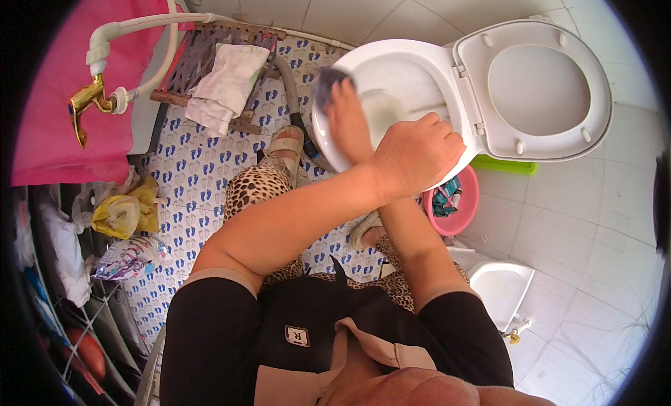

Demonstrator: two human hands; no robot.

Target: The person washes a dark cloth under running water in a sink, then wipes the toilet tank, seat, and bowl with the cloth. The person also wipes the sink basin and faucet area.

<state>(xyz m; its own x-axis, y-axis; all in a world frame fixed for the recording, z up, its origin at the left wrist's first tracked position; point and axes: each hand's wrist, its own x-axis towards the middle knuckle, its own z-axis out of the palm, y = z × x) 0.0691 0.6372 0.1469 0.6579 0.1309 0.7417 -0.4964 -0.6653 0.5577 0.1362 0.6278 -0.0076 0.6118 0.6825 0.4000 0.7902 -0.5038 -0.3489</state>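
My arms cross over a white toilet bowl (pixel 398 49), my left forearm above the right. At the bowl's left rim, my right hand (pixel 346 117) is on a dark scrubbing pad or cloth (pixel 333 86), both blurred. My left hand (pixel 419 154) is curled into a loose fist over the rim nearest me; no object shows in it, and its palm side is hidden. The toilet seat and lid (pixel 603 91) are raised to the right. Some murky water (pixel 385 109) is visible inside the bowl.
A pink basin (pixel 464 214) with small packets stands below the bowl, near a green tray (pixel 506 166). Folded cloth (pixel 228 86) lies on a low wooden rack (pixel 170 97). A brass tap (pixel 92 99), grey hose (pixel 288 83), bags (pixel 123 212) and wire shelving are left; a white basin (pixel 500 285) is right.
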